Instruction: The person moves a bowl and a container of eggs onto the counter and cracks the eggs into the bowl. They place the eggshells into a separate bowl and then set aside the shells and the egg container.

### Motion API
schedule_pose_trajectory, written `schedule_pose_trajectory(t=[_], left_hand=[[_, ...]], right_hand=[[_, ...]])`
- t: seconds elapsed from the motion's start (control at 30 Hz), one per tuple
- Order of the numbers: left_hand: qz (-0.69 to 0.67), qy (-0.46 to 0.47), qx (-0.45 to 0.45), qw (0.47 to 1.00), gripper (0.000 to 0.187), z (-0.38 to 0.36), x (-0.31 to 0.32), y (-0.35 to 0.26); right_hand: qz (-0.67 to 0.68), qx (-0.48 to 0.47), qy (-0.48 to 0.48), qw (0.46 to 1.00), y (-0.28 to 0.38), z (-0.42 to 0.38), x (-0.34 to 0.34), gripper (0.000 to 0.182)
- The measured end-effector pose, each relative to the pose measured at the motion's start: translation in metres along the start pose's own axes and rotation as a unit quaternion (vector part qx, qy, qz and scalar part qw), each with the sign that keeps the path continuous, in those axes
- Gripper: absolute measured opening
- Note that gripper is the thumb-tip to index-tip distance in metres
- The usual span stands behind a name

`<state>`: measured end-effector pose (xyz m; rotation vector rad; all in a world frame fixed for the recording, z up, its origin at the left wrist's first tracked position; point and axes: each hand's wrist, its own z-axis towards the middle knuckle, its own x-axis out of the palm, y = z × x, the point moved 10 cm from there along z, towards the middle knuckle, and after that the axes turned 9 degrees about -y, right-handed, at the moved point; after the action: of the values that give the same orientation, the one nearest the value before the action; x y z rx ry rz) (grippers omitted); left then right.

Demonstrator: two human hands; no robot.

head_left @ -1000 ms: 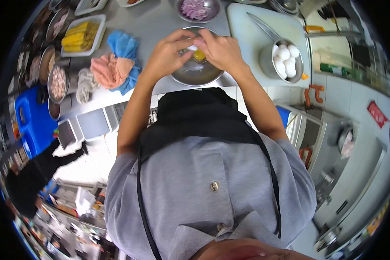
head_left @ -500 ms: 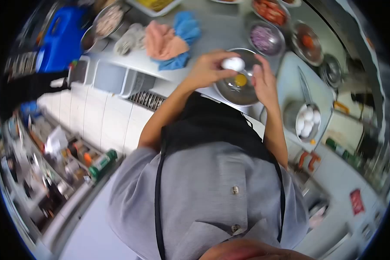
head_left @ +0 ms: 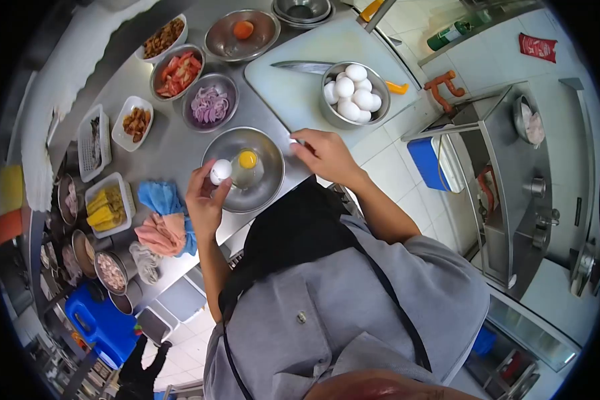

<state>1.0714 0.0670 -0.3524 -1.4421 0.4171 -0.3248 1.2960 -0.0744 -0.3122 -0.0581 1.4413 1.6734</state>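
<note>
A white egg is between the fingers of my left hand, over the left side of a steel bowl. One yellow yolk lies in clear egg white inside that bowl. My right hand is to the right of the bowl, by the near edge of the cutting board. Its fingers are curled together around something small and dark, too small to name. Beyond it, a steel bowl of several white eggs stands on the board, next to a knife.
Bowls of sliced onion, cut tomato and one whole tomato stand behind. Cloths and a basket of yellow food lie left. A blue container is lower left. Steel shelving stands right.
The view has turned, so the table now shows further left and the shelving appears at right. My right hand has left the bowl's side for the board's edge. My left hand still holds the egg.
</note>
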Motion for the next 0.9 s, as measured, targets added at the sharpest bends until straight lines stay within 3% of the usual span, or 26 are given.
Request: schedule_pose_trajectory(t=[0.03, 0.1, 0.13, 0.2, 0.33, 0.4, 0.47, 0.5, 0.57, 0.6, 0.67, 0.9], left_hand=[[0.01, 0.011, -0.015, 1.0, 0.045, 0.006, 0.006, 0.002], [0.017, 0.025, -0.03, 0.999, 0.044, 0.015, 0.022, -0.004], [0.021, 0.025, -0.03, 0.999, 0.044, 0.02, 0.029, -0.009], [0.03, 0.048, -0.026, 0.998, 0.046, 0.023, 0.041, -0.015], [0.062, 0.034, -0.024, 0.997, 0.046, 0.023, 0.045, -0.019], [0.06, 0.009, -0.037, 0.997, 0.045, 0.014, 0.041, -0.016], [0.065, -0.028, -0.028, 0.997, 0.045, 0.001, 0.034, -0.017], [0.067, -0.057, -0.019, 0.996, 0.044, -0.006, 0.029, -0.019], [0.045, -0.09, -0.025, 0.995, 0.044, -0.024, 0.019, -0.016], [0.021, -0.115, -0.028, 0.993, 0.045, -0.033, 0.013, -0.015], [0.047, -0.139, -0.045, 0.988, 0.046, -0.05, 0.002, -0.013], [0.014, -0.266, -0.122, 0.956, 0.045, -0.096, -0.019, -0.005]], right_hand=[[0.001, 0.001, -0.008, 1.0, -0.003, -0.001, -0.012, 0.024], [-0.031, 0.117, -0.032, 0.992, -0.03, -0.008, -0.037, 0.02], [-0.027, 0.118, -0.033, 0.992, -0.036, -0.008, -0.045, 0.02], [-0.036, 0.084, -0.172, 0.981, -0.048, 0.005, -0.09, 0.017], [-0.137, 0.085, -0.224, 0.961, -0.103, 0.092, -0.151, 0.02], [-0.182, 0.038, -0.222, 0.957, -0.148, 0.157, -0.156, 0.022], [-0.219, 0.117, -0.113, 0.962, -0.216, 0.221, -0.136, 0.019], [-0.216, 0.11, -0.109, 0.964, -0.235, 0.246, -0.132, 0.019], [0.024, 0.323, -0.041, 0.945, -0.306, 0.264, -0.1, 0.015], [0.026, 0.317, -0.034, 0.948, -0.317, 0.276, -0.094, 0.015], [0.121, 0.402, -0.054, 0.906, -0.344, 0.283, -0.079, 0.015], [0.211, 0.428, -0.05, 0.877, -0.358, 0.31, -0.057, 0.013]])
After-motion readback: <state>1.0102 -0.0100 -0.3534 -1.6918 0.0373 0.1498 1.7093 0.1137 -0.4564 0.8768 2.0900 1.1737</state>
